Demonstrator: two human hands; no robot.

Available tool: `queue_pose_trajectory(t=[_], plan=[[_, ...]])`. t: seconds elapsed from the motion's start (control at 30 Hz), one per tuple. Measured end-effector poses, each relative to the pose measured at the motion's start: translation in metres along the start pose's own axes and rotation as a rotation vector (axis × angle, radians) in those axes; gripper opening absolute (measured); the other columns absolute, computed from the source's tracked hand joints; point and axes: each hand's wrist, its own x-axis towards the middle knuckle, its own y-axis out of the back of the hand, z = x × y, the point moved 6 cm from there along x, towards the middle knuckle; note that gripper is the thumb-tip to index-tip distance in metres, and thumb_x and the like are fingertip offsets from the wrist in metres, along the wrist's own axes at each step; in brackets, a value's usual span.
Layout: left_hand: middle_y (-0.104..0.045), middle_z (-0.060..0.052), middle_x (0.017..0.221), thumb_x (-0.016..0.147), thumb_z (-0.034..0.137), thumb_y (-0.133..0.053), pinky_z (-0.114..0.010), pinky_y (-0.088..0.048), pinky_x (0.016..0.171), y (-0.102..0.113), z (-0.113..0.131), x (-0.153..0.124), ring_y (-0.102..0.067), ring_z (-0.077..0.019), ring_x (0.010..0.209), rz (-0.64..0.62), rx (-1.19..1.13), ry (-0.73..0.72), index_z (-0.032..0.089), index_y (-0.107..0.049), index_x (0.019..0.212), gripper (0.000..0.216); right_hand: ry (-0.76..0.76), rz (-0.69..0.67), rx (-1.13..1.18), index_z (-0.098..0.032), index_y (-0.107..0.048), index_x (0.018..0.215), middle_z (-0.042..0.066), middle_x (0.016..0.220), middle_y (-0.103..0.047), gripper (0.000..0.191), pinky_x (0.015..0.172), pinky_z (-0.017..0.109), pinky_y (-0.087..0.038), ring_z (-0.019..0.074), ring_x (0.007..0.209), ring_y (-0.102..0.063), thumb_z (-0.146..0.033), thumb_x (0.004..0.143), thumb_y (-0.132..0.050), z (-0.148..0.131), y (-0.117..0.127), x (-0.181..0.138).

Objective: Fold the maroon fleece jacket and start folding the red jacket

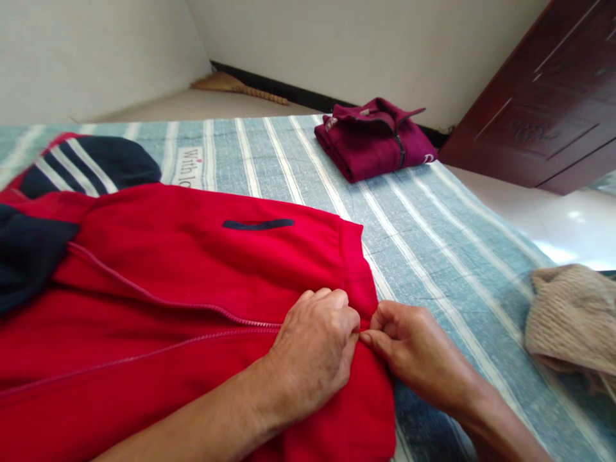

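Note:
A red zip-up jacket (pixel 183 256) with navy sleeve parts lies spread on the bed, its front parted along most of the zipper (pixel 212 305). The two rows of teeth come together beside my left hand (pixel 315 343). That hand is closed on the zipper near the hem; its fingertips and the slider are hidden. My right hand (pixel 409 343) pinches the zipper's bottom end at the hem between thumb and bent forefinger, almost touching my left hand. A dark pocket trim (pixel 258 224) shows on the far front panel. One navy sleeve (pixel 96 163) bears white stripes.
A folded maroon zip garment (pixel 375 141) sits at the bed's far edge. Blue-and-white striped bedding (pixel 414 231) lies underneath. At right is a beige textured cloth (pixel 572 321). A broom (pixel 240 86) rests on the floor by the wall; a dark red door (pixel 539 96) stands at right.

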Motion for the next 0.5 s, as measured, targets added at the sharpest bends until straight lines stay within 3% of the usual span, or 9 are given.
queue_pose_trajectory(t=[0.17,0.5], plan=[[-0.053,-0.002,0.074,0.083,0.013,-0.049,-0.030,-0.039,0.065,0.0016,-0.0032,-0.0005,-0.049,-0.0160,0.070,-0.033,-0.073,-0.077,0.018,-0.061,0.071,0.018,0.012,-0.048,0.096,-0.019,-0.054,0.069,-0.004,0.052,-0.053,0.017,0.043,0.021,-0.026,0.0084,0.047,-0.043,-0.024,0.085,-0.054,0.0063,-0.0023,-0.0014],[-0.052,-0.002,0.074,0.083,0.011,-0.049,-0.029,-0.039,0.063,0.0023,-0.0031,-0.0015,-0.048,-0.0158,0.069,-0.023,-0.104,-0.047,0.017,-0.061,0.071,0.018,0.007,-0.102,0.129,-0.020,-0.052,0.067,-0.006,0.050,-0.047,0.019,0.043,0.021,-0.025,0.0076,0.047,-0.037,-0.025,0.085,-0.052,0.0052,-0.0008,-0.0038]])
